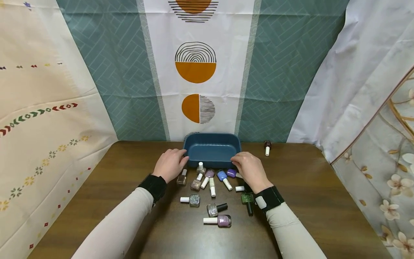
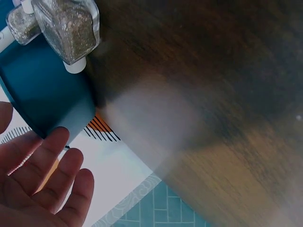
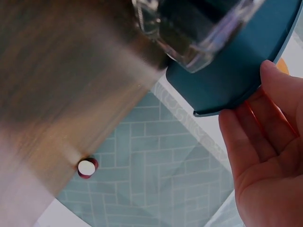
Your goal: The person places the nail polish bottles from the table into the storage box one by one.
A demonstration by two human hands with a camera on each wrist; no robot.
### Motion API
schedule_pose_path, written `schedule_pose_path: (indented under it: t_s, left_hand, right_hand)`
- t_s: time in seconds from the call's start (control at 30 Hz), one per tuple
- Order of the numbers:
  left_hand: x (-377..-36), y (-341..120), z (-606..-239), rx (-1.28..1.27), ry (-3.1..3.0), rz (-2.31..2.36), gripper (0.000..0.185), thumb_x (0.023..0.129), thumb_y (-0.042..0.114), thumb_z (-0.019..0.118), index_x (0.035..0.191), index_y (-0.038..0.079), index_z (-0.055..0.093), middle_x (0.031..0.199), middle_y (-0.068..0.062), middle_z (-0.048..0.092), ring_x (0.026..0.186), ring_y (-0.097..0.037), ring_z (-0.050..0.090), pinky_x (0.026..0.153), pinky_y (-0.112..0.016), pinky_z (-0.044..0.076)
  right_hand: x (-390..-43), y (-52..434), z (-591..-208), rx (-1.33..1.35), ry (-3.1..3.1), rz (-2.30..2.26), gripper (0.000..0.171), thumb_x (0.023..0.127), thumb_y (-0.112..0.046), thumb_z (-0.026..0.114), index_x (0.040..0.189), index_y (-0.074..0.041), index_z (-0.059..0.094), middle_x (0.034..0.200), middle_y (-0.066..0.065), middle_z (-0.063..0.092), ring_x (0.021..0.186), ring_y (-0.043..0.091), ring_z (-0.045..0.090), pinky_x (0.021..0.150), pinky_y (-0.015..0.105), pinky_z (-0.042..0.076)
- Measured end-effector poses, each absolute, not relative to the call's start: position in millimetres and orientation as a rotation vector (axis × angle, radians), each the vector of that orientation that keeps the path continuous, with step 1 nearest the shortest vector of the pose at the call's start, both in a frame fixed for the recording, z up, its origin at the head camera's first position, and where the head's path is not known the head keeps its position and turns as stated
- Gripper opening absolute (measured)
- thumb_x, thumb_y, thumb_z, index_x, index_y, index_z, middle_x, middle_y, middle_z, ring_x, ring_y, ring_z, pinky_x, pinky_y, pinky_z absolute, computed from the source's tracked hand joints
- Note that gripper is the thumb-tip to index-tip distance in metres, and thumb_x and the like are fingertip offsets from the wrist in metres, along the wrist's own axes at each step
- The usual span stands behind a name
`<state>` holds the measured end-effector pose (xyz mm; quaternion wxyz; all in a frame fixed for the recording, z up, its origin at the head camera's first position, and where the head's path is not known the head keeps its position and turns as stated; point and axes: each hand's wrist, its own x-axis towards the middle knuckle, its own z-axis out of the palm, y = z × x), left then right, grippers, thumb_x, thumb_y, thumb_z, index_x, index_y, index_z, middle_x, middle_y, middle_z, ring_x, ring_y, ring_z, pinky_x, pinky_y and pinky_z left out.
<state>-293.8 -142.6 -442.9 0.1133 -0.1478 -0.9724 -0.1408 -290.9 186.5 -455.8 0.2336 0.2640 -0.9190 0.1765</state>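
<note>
A dark blue rectangular bin (image 1: 211, 153) stands at the back of the wooden table, against the patterned cloth. My left hand (image 1: 169, 164) holds its left side near the front corner, fingertips at the rim. At the front right corner, my right hand (image 1: 251, 171) pinches the rim between thumb and fingers. Nail polish bottles lie just in front of the bin: a brown glitter one (image 1: 182, 178) by the left hand, a blue one (image 1: 222, 175) in the middle, and a purple one (image 1: 231, 173) partly hidden by the right hand. A dark bottle beneath the right wrist is mostly covered.
Nearer me lie a silver glitter bottle (image 1: 194, 200), another with a black cap (image 1: 212, 210), a mauve bottle (image 1: 224, 221) and a green bottle (image 1: 247, 198). A dark red bottle (image 1: 267, 144) is apart at the back right. Cloth hangs (image 1: 278, 72) behind the table (image 1: 307, 201).
</note>
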Motion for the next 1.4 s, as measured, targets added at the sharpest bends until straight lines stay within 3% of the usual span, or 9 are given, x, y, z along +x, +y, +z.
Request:
schedule_pose_path:
  t_s: [0.33,0.57,0.97,1.4]
  left_hand:
    - [-282,-144,-439,-0.445,-2.838,-0.447,0.051,0.111,0.028,0.071,0.153,0.001,0.062,0.146,-0.024,0.066,0.133,-0.043,0.061,0.117,-0.058,0.047]
    - [-263,-150,-437,-0.494,-2.821,-0.433,0.050,0.110,0.029,0.072,0.151,0.001,0.063,0.143,-0.021,0.067,0.133,-0.040,0.061,0.117,-0.054,0.049]
    - [-225,-154,-439,-0.606,-2.787,-0.443,0.040,0.106,0.026,0.078,0.135,0.000,0.073,0.128,-0.014,0.073,0.122,-0.034,0.066,0.106,-0.051,0.057]
    - [-197,-155,-442,-0.696,-2.819,-0.449,0.037,0.102,0.028,0.083,0.130,0.004,0.076,0.117,-0.007,0.073,0.105,-0.023,0.066,0.088,-0.044,0.061]
  right_hand:
    - [-290,185,-453,0.720,-2.537,0.459,0.008,0.098,-0.004,0.084,0.106,-0.005,0.086,0.108,0.009,0.080,0.107,0.030,0.075,0.092,0.047,0.063]
    - [-290,185,-450,0.718,-2.526,0.450,0.008,0.098,-0.004,0.084,0.106,-0.005,0.086,0.109,0.010,0.081,0.108,0.031,0.075,0.092,0.047,0.063]
    - [-290,182,-450,0.704,-2.564,0.450,0.008,0.098,-0.004,0.084,0.106,-0.004,0.085,0.107,0.011,0.081,0.104,0.031,0.076,0.090,0.048,0.063]
    - [-291,180,-437,0.680,-2.664,0.409,0.005,0.097,-0.007,0.084,0.101,-0.009,0.087,0.098,0.006,0.081,0.097,0.030,0.077,0.086,0.048,0.063]
